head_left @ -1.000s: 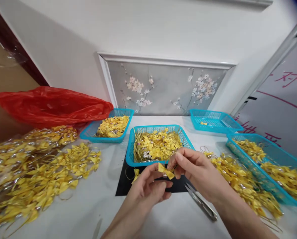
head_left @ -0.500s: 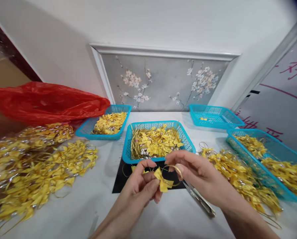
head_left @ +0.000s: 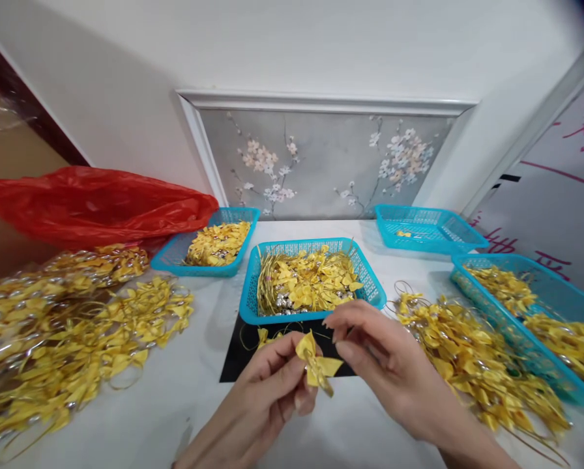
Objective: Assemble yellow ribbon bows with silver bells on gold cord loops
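Gold cord (head_left: 327, 389) has swung down in the last half second, lol. It was looping up by the right hand (head_left: 384, 361); now it hangs bunched under the yellow bow (head_left: 313, 366). Who's holding that bow?

> Left hand (head_left: 267, 387), pinching it thumb-to-fingers, out in front of the middle basket (head_left: 272, 320). Flat, satiny-looking ribbon with pointy ends. The other hand's loosely curled just beside it, thumb and forefinger apart, nothing visible between them.

And the basket?

> Blue lattice plastic, rounded corners, heaped with ribbon bows (head_left: 316, 280), shiny round silver beads (head_left: 284, 302) and a sheaf of thin, wiry-looking cords (head_left: 266, 286) along its left side. Flat black mat (head_left: 230, 362) pokes out from under the front.

What's the red thing?

> Thin, crinkly plastic bag (head_left: 96, 202), sagging beside the left-hand basket (head_left: 206, 270).
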Motion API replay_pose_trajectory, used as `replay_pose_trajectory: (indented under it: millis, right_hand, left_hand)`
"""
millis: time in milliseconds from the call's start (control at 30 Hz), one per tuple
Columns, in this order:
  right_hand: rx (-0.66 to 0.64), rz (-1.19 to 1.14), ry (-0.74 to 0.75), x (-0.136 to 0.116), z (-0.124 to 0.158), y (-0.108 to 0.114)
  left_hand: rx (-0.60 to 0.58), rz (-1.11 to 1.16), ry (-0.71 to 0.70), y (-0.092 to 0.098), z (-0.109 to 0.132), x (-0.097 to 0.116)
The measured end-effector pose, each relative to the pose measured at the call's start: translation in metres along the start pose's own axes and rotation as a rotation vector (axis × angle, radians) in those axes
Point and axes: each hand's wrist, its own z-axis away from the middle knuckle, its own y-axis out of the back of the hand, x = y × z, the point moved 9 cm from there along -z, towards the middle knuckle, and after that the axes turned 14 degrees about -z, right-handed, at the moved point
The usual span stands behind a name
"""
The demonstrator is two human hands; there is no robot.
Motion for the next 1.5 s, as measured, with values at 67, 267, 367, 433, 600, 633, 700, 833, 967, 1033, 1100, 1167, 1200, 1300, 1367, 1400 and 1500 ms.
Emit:
replay_pose_trajectory:
  millis: [67, 267, 367, 433, 600, 633, 700, 833, 967, 1033, 1100, 1167, 1200, 1300, 1367, 1400, 1500]
  right_hand:
    - [-0.046, 0.122, 0.058, -0.007, 0.006, -0.004]
    - [0.027, 0.233, 0.176, -0.015, 0.006, -0.01]
    - [0.011, 0.254, 0.166, -0.011, 0.001, -0.014]
    - [-0.006, 0.228, 0.114, -0.005, -0.002, -0.015]
    - [0.04, -0.06, -0.124, 0.015, -0.007, -0.003]
    - [0.051, -0.14, -0.165, 0.019, -0.008, -0.002]
    - [0.05, -0.256, -0.233, 0.026, -0.009, -0.004]
    - [0.017, -0.315, -0.285, 0.034, -0.01, -0.015]
    - [0.109, -0.214, -0.224, 0.032, -0.01, -0.003]
    - [0.255, -0.087, -0.129, 0.023, -0.007, 0.017]
    - [0.3, 0.044, -0.056, 0.013, -0.004, 0.025]
    - [0.193, 0.136, -0.056, 0.01, -0.004, 0.016]
    - [0.116, 0.162, -0.086, 0.012, -0.005, 0.007]
    - [-0.023, 0.189, -0.185, 0.022, -0.006, -0.013]
    - [-0.063, 0.188, -0.218, 0.026, -0.008, -0.021]
    - [-0.08, 0.179, -0.226, 0.027, -0.009, -0.024]
    - [-0.093, 0.089, -0.256, 0.03, -0.011, -0.029]
  left_hand:
    - [0.032, 0.042, -0.011, 0.002, -0.001, 0.001]
    - [0.092, -0.048, -0.05, 0.002, -0.003, 0.0]
    - [0.121, -0.139, -0.093, 0.003, -0.003, 0.002]
    - [0.119, -0.182, -0.123, 0.003, -0.003, 0.004]
    - [0.098, -0.13, -0.119, 0.006, -0.003, 0.002]
    - [0.112, -0.116, -0.117, 0.008, -0.002, 0.002]
    - [0.132, -0.106, -0.121, 0.009, -0.002, 0.003]
    - [0.155, -0.116, -0.132, 0.01, -0.001, 0.006]
    - [0.241, -0.119, -0.1, 0.017, 0.0, 0.004]
    - [0.265, -0.118, -0.075, 0.02, 0.0, 0.002]
    - [0.288, -0.146, -0.07, 0.023, 0.0, 0.001]
    - [0.309, -0.204, -0.089, 0.025, 0.0, 0.002]
    - [0.313, -0.243, -0.103, 0.025, 0.0, 0.003]
    - [0.305, -0.392, -0.144, 0.023, 0.001, 0.007]
    - [0.288, -0.483, -0.157, 0.02, 0.001, 0.01]
    - [0.28, -0.508, -0.158, 0.019, 0.001, 0.01]
    - [0.235, -0.464, -0.153, 0.016, 0.001, 0.007]
